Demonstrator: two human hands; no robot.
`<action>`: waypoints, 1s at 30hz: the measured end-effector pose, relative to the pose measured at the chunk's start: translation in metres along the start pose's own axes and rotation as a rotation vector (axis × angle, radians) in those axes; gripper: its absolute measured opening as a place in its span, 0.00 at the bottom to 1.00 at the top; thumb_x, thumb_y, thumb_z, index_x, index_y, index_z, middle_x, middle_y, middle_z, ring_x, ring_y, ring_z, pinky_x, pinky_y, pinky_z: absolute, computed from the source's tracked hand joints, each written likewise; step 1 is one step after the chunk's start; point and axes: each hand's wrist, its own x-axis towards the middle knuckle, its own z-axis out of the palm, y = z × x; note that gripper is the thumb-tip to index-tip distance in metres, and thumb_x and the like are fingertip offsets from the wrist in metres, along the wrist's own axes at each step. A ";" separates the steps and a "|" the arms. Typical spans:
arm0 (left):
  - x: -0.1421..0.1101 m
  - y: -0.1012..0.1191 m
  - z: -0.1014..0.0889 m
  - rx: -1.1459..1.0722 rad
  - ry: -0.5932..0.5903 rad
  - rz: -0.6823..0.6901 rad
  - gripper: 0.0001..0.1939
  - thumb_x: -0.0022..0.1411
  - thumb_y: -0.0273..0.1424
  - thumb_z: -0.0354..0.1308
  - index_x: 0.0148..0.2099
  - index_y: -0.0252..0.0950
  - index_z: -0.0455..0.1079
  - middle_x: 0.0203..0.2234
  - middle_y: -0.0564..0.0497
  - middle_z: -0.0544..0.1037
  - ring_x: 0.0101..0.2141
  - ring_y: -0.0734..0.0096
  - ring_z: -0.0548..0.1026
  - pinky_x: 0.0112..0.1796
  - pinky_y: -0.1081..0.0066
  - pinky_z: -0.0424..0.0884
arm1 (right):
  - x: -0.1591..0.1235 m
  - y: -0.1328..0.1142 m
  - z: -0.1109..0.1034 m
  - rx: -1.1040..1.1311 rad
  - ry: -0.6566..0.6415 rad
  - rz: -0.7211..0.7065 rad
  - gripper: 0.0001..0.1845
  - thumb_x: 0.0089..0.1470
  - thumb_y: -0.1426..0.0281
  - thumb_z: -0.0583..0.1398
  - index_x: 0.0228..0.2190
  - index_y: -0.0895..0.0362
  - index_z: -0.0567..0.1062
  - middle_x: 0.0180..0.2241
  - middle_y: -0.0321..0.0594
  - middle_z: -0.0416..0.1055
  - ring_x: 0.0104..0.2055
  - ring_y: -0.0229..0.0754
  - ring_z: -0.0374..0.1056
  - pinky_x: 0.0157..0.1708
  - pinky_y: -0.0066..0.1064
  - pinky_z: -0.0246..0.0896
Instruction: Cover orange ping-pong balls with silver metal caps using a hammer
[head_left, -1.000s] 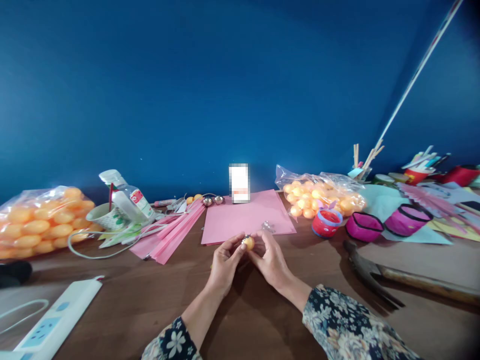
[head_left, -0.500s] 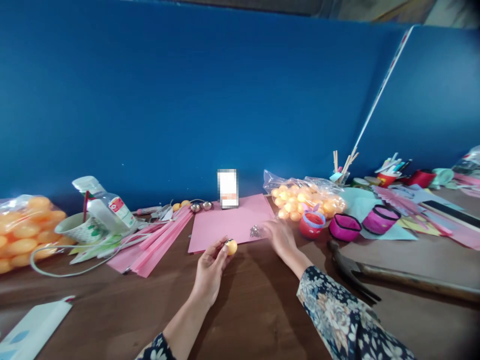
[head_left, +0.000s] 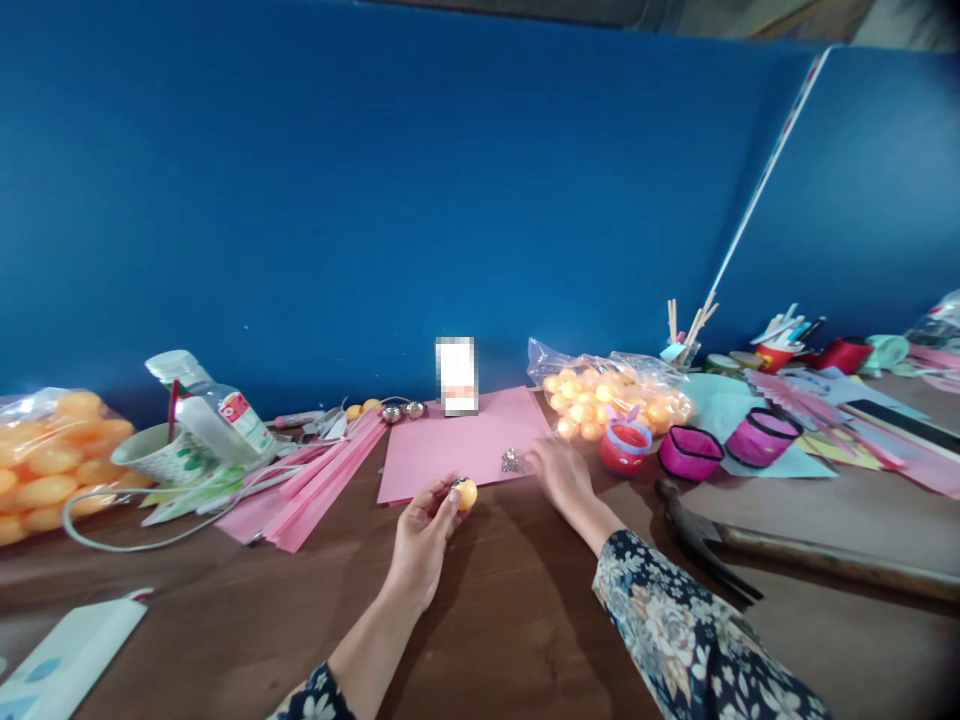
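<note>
My left hand (head_left: 425, 530) is closed, with an orange ping-pong ball (head_left: 466, 494) pinched at its fingertips. Dark, shiny bits show on the ball's upper left side. Beyond it, a small heap of shiny silvery pieces (head_left: 511, 460) lies on the pink paper (head_left: 427, 455), too small to name. My right hand (head_left: 564, 482) rests at the paper's right edge, just beside this heap. Its fingers reach out to the left, loosely apart, and nothing shows in them.
A claw hammer (head_left: 810, 555) lies at right, near magenta fabric rings (head_left: 690, 453) and a small red cup (head_left: 625, 450). Clear bags of orange balls (head_left: 592, 400) stand on both sides. A phone (head_left: 457, 377) leans against the blue wall. Pink strips (head_left: 307, 490) and a power strip (head_left: 75, 655) lie left.
My right hand has left the ball and moved right and away from me, to beside the silvery pieces. The left hand keeps the ball. The view has turned slightly right.
</note>
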 end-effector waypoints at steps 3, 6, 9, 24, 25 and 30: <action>0.001 -0.001 -0.001 0.005 0.003 -0.002 0.19 0.47 0.32 0.65 0.43 0.35 0.72 0.41 0.47 0.76 0.40 0.69 0.74 0.40 0.70 0.71 | -0.001 -0.001 -0.002 -0.002 0.014 0.011 0.05 0.52 0.71 0.57 0.28 0.54 0.73 0.30 0.39 0.73 0.35 0.43 0.63 0.31 0.29 0.51; 0.001 -0.001 -0.001 0.005 -0.004 -0.005 0.18 0.48 0.32 0.65 0.44 0.35 0.72 0.41 0.47 0.76 0.39 0.71 0.74 0.41 0.71 0.70 | -0.002 -0.001 -0.003 0.004 0.027 0.021 0.03 0.52 0.70 0.58 0.28 0.54 0.72 0.30 0.39 0.72 0.36 0.43 0.63 0.32 0.29 0.51; 0.000 -0.001 -0.001 -0.002 -0.006 -0.005 0.17 0.49 0.32 0.64 0.43 0.36 0.72 0.41 0.48 0.76 0.39 0.72 0.74 0.41 0.72 0.70 | -0.002 -0.001 -0.004 0.019 0.038 0.026 0.04 0.52 0.70 0.57 0.28 0.54 0.72 0.29 0.39 0.72 0.35 0.42 0.63 0.33 0.29 0.52; 0.004 -0.003 -0.005 0.052 -0.028 -0.002 0.27 0.46 0.30 0.66 0.50 0.34 0.68 0.38 0.47 0.77 0.38 0.71 0.75 0.43 0.70 0.69 | -0.016 -0.037 -0.014 0.453 0.114 -0.024 0.10 0.56 0.72 0.51 0.33 0.56 0.71 0.33 0.40 0.74 0.36 0.40 0.68 0.37 0.28 0.61; 0.004 -0.002 -0.005 0.048 -0.038 -0.004 0.27 0.46 0.30 0.66 0.50 0.35 0.67 0.39 0.46 0.77 0.39 0.70 0.75 0.43 0.69 0.69 | -0.020 -0.046 -0.015 0.635 0.094 -0.017 0.09 0.56 0.71 0.52 0.32 0.56 0.71 0.33 0.39 0.74 0.35 0.40 0.69 0.36 0.28 0.61; 0.002 0.000 -0.003 0.068 -0.101 0.011 0.28 0.46 0.31 0.66 0.51 0.34 0.65 0.42 0.43 0.76 0.41 0.64 0.75 0.46 0.62 0.68 | -0.034 -0.077 -0.012 1.162 -0.073 0.109 0.07 0.51 0.65 0.58 0.28 0.57 0.71 0.27 0.36 0.70 0.30 0.38 0.66 0.32 0.28 0.61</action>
